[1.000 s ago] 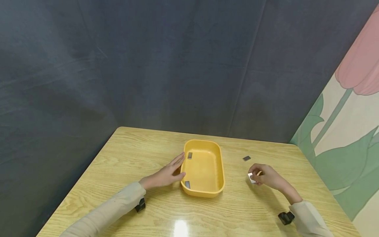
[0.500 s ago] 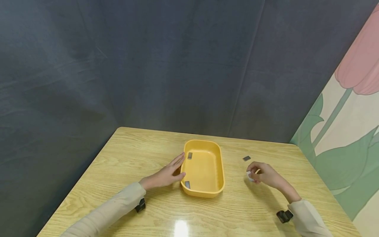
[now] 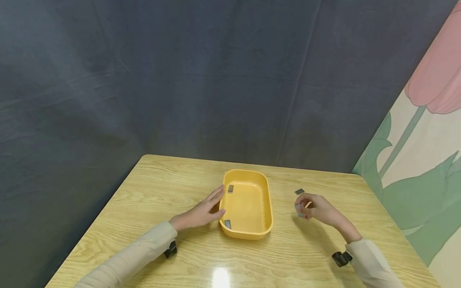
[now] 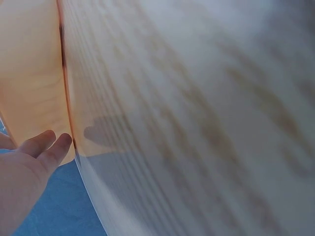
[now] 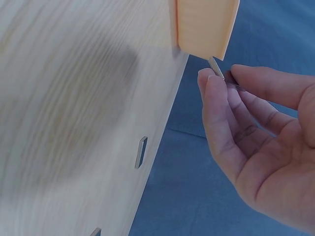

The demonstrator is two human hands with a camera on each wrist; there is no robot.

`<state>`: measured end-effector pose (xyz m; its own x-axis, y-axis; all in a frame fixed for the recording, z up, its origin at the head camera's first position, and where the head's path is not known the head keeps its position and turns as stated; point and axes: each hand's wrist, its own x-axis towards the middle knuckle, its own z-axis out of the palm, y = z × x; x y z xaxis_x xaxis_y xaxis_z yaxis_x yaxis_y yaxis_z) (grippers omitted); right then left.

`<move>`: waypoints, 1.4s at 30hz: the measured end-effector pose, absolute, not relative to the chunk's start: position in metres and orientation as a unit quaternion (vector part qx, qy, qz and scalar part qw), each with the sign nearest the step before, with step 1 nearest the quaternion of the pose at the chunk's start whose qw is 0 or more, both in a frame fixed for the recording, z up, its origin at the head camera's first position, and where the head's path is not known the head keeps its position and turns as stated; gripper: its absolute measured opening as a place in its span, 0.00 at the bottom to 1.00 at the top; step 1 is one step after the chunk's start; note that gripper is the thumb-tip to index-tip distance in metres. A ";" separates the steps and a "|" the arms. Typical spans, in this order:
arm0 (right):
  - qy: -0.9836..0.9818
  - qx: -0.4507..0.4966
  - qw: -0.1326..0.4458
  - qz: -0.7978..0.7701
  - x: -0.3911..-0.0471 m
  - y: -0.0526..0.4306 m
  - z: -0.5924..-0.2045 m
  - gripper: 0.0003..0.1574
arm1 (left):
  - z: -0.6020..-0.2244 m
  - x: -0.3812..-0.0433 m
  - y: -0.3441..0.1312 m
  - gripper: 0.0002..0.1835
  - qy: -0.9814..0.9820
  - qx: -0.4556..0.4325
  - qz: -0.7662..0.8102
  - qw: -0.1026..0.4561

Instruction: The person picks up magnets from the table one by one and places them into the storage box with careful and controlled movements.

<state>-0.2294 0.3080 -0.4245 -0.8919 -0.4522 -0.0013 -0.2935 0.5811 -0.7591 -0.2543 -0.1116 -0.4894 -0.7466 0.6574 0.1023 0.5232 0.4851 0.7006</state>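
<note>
A yellow plastic tray (image 3: 248, 236) stands on the wooden table. My left hand (image 3: 203, 212) rests along its left side, fingers straight and touching the rim; the left wrist view shows those fingers (image 4: 42, 147) against the tray wall. Inside the tray lie two small flat grey rectangular pieces, one piece (image 3: 231, 189) at the back left, another piece (image 3: 227, 224) at the front left. To the right of the tray, my right hand (image 3: 320, 209) pinches a similar thin piece (image 5: 215, 68) between thumb and fingertips, raised above the table. Just beyond this hand a further grey piece (image 3: 299, 191) lies flat.
In the right wrist view, one loose piece (image 5: 141, 152) lies near the table edge and another piece (image 5: 96, 232) shows at the bottom of the frame. A dark blue curtain (image 3: 216, 80) hangs behind the wooden table (image 3: 173, 172). A wall with a painted tulip (image 3: 432, 88) rises at right.
My right hand has shifted a little left and away from me, carrying the pinched piece, whose bright face has turned and looks darker. The left hand and the tray stay still.
</note>
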 end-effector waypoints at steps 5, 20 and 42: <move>0.885 -0.212 0.094 -0.404 -0.231 0.302 -0.421 0.10 | -0.490 -0.255 -0.111 0.41 0.858 0.348 0.369 0.086; 0.886 -0.231 0.074 -0.394 -0.236 0.290 -0.415 0.10 | -0.490 -0.254 -0.111 0.42 0.860 0.348 0.363 0.082; 0.866 -0.269 0.082 -0.415 -0.238 0.267 -0.407 0.09 | -0.490 -0.255 -0.110 0.42 0.857 0.353 0.367 0.081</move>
